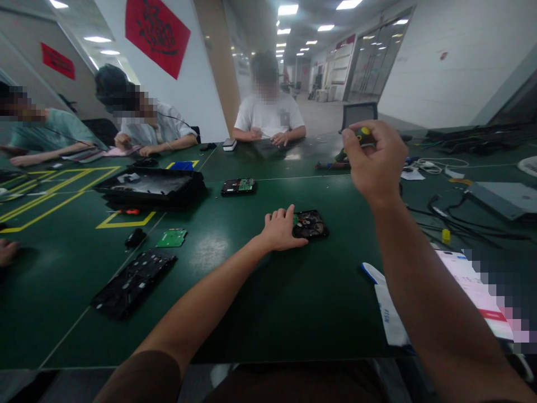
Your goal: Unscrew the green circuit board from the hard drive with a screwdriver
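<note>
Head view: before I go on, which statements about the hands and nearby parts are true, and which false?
1. The left hand is at the hard drive. True.
2. The right hand lies flat on the table. False: it is raised, gripping a yellow-and-dark handle.
3. A loose green circuit board lies left of the left hand. True.
4. The black tray stands right of the right hand. False: it stands on the left.

There are two hard drives [312, 225], one loose green circuit board [172, 238], one flat black casing [134, 282] at near left, one open-topped black housing [151, 182], one screwdriver [364, 136], one grey metal box [503, 200], one yellow tag [446, 235], and two large red signs [157, 33] at far left.
</note>
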`<state>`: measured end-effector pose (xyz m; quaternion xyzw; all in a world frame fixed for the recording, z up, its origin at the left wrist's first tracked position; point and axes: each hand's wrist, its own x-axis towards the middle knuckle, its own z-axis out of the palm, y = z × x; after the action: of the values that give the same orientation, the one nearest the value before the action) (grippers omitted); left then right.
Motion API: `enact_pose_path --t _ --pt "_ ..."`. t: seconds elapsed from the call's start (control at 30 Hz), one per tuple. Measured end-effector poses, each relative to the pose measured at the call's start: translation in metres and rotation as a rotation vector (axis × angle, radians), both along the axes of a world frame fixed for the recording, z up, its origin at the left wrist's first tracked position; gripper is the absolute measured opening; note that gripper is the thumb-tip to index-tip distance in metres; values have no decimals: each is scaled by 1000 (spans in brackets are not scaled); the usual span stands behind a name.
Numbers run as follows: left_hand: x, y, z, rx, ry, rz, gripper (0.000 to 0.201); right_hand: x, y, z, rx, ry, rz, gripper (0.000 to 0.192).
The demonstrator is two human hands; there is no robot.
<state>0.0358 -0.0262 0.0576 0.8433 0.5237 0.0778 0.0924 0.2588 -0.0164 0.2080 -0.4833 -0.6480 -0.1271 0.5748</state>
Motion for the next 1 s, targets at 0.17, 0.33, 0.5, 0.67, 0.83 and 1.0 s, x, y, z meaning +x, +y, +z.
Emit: enact_pose_path --t 0.17,0.33,0.5,0.67,0.83,1.0 --pt "-13 -9 8 -67 5 -71 133 -9 -13 12 -4 5 53 31" --pt "-20 -31 13 -34 25 -81 131 -4 -8 23 39 178 227 31" --pt "14 -90 6 236 -25 -238 83 -3 5 18 -55 251 281 38" --pt "64 -142 -7 226 -153 -902 88 -10 12 10 -94 234 318 40" --pt "79 -152 -9 232 -150 -957 77 -6 15 9 -145 171 300 43" --pt "78 -156 -8 220 -182 -917 80 -7 6 3 -144 63 251 36"
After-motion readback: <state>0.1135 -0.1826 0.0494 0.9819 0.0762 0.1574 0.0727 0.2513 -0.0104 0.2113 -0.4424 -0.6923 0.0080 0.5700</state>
